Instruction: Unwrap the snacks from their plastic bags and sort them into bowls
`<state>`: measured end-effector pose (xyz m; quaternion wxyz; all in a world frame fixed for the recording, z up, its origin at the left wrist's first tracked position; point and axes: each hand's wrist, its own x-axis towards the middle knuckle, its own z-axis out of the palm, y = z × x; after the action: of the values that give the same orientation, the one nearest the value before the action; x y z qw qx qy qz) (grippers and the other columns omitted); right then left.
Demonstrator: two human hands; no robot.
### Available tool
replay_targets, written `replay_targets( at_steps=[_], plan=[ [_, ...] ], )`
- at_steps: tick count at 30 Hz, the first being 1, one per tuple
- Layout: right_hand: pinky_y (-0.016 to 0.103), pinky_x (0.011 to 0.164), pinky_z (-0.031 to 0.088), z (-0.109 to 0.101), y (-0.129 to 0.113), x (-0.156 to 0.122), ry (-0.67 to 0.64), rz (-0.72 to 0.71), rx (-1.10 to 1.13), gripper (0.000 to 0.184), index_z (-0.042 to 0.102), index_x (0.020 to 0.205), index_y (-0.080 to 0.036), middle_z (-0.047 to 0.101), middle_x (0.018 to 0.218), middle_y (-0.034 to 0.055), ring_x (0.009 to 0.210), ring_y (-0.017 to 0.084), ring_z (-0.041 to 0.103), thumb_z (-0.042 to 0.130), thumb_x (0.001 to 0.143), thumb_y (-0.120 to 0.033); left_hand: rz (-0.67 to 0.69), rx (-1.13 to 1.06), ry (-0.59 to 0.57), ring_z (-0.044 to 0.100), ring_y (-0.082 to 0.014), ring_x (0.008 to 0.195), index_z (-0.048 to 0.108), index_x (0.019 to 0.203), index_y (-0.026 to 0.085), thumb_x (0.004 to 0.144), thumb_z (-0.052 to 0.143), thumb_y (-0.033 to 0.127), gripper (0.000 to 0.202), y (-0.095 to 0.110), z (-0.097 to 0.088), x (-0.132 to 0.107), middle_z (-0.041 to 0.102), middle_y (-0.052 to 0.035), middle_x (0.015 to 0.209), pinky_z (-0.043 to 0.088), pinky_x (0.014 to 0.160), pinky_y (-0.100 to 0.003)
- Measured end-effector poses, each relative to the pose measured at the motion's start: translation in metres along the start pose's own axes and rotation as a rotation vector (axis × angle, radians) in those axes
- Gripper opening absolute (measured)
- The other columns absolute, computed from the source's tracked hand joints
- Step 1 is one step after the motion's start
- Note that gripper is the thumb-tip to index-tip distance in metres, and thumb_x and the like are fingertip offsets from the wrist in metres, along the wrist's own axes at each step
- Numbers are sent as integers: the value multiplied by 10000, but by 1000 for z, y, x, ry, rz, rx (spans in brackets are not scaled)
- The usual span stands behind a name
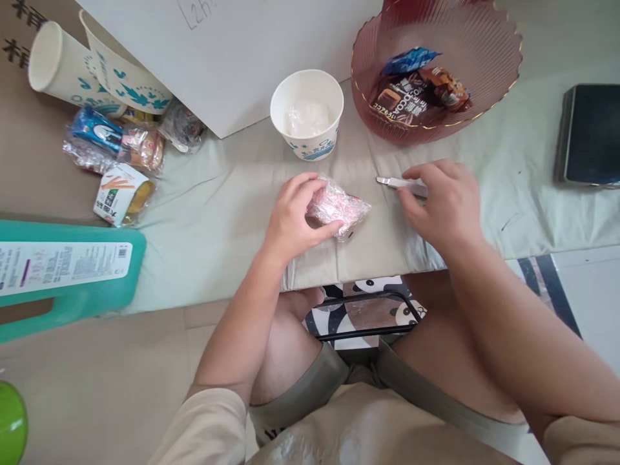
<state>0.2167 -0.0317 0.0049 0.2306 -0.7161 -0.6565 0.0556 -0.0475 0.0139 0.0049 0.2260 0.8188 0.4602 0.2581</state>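
Note:
My left hand (pixel 300 216) is closed around a pink snack in a crinkled clear wrapper (pixel 339 208), low over the cloth-covered table. To its right, my right hand (pixel 443 200) has thumb and fingers on a slim white utility knife (pixel 407 186), whose metal tip points left towards the packet. Just behind the packet stands a white paper cup (pixel 310 143) with a blue-green print and something clear and crumpled inside. A reddish ribbed glass bowl (pixel 504 77) with a gold rim, behind my right hand, holds several wrapped snacks.
Two paper cups (pixel 62 71) lie tilted at the back left, with several wrapped snacks (pixel 126 190) in front. A teal container (pixel 135 258) lies at the left edge. A white box (pixel 252 58) stands behind. At the far right rests a dark flat object (pixel 593 135).

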Motion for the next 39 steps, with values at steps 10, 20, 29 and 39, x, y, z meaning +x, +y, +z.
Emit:
replay_targets(
  at_steps=[10, 20, 29, 39],
  plan=[
    [470, 959, 544, 14, -41, -12, -119, -293, 356, 252, 688, 1131, -241, 755, 1115, 110, 1070, 308, 689, 566, 911, -230, -213, -270, 250, 730, -216, 966, 621, 803, 234, 864, 678, 260, 88, 16, 5, 4, 733, -21, 901, 551, 841, -314],
    [381, 803, 530, 12, -38, -9, -181, -346, 407, 288, 764, 975, -231, 703, 897, 74, 879, 239, 665, 517, 874, -122, -511, -751, 409, 607, -121, 610, 460, 901, 264, 746, 735, 267, 316, -12, -2, 10, 622, 45, 734, 477, 562, -252],
    [469, 840, 533, -6, -3, 0, 91, -194, 342, 186, 702, 743, -251, 695, 878, 66, 877, 272, 668, 569, 816, -143, -602, -618, 424, 532, -94, 471, 417, 964, 283, 667, 633, 141, 393, -48, -10, 1, 478, 91, 654, 311, 409, -241],
    [489, 952, 539, -17, -3, -1, 84, -293, 389, 192, 736, 987, -238, 761, 1076, 116, 1040, 298, 712, 575, 888, -272, -37, -7, 328, 622, -306, 1195, 615, 1014, 263, 703, 762, 219, 347, -38, -25, -6, 635, -78, 1139, 513, 1087, -494]
  ],
)
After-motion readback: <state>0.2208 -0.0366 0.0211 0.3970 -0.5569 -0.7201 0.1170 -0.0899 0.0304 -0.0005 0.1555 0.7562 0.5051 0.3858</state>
